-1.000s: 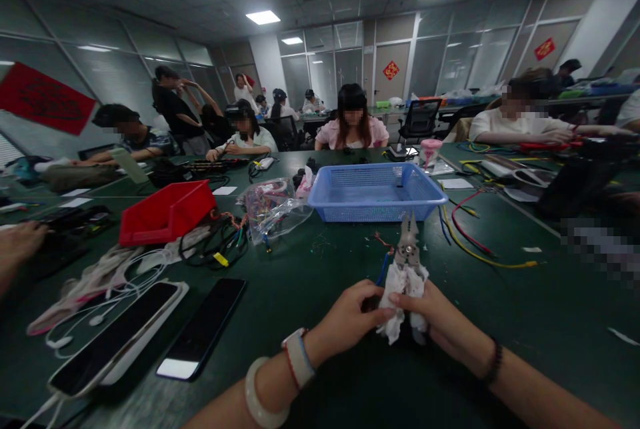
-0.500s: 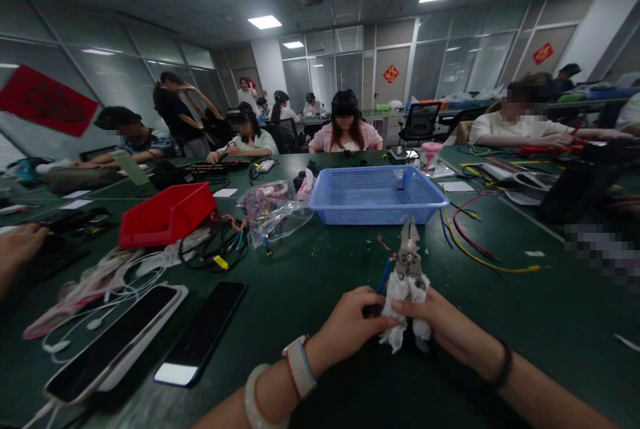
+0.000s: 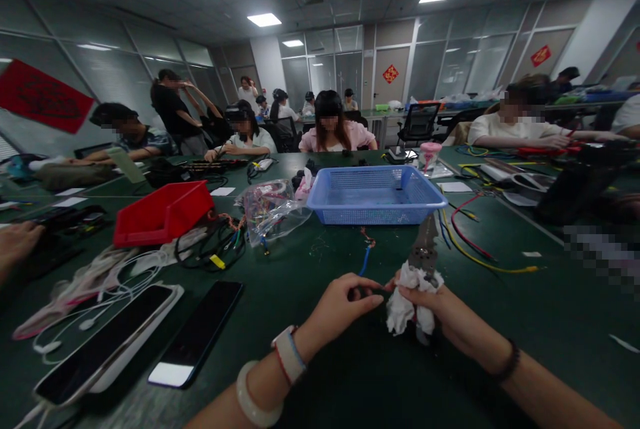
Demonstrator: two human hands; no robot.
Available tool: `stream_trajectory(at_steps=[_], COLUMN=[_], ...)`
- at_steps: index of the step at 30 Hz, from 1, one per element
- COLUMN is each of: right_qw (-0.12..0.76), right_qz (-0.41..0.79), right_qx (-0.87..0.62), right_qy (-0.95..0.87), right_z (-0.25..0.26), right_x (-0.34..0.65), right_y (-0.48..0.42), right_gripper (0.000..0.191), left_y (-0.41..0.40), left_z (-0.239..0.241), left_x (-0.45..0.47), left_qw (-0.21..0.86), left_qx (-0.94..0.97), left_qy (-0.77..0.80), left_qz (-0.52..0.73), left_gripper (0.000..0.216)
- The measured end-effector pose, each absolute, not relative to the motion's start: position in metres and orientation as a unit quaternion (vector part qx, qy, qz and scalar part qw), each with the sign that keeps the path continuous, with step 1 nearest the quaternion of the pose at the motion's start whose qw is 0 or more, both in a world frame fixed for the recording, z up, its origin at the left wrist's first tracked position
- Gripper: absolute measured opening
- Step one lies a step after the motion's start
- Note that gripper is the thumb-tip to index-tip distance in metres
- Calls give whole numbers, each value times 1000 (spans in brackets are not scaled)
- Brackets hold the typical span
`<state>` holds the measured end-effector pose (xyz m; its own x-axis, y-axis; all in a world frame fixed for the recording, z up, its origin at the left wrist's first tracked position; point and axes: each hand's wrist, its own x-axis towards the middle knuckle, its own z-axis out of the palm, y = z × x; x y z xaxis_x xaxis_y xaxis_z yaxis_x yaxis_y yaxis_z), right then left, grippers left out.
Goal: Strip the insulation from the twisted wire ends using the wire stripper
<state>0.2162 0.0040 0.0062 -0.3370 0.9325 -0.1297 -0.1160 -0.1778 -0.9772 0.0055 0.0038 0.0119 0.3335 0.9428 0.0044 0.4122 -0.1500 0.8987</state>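
My right hand [image 3: 447, 311] is closed on the pliers [image 3: 424, 247] through white tissue [image 3: 399, 314], near side of the blue basket [image 3: 370, 216]; my left hand [image 3: 337, 305], at left, is part-curled; whether it grips the blue wire [image 3: 365, 259], I cannot tell.

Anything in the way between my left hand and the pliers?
At the handles, yes: white tissue is bunched around them, and what look like fingertips of your right hand poke out beside it, toward your left hand. Nothing visible blocks the way to the metal head of the pliers.
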Motion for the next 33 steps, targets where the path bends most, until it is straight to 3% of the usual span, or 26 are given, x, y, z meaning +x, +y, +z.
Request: stream_trajectory(at_steps=[11, 19, 22, 25, 29, 33], right_qw=[389, 423, 431, 410, 384, 304], right_qz=[663, 638, 605, 501, 217, -25], right_qx=[-422, -435, -451, -506, -541, -573], right_qy=[-481, -475, -495, -570, -716, -760], right_z=[11, 16, 16, 13, 9, 12], right_x=[222, 222, 224, 237, 260, 270], right_y=[7, 10, 14, 24, 34, 36], right_gripper=[45, 45, 44, 40, 26, 42], left_y=[3, 1, 1, 2, 4, 3], left_z=[8, 16, 13, 10, 11, 18], left_x=[6, 6, 6, 6, 4, 3], left_qw=[410, 490, 509, 528, 521, 470], left_qx=[713, 657, 635, 605, 612, 660], left_qy=[477, 446, 430, 429, 451, 473], left_qz=[308, 361, 390, 413, 387, 346], left_gripper=[29, 28, 38, 56, 35, 28])
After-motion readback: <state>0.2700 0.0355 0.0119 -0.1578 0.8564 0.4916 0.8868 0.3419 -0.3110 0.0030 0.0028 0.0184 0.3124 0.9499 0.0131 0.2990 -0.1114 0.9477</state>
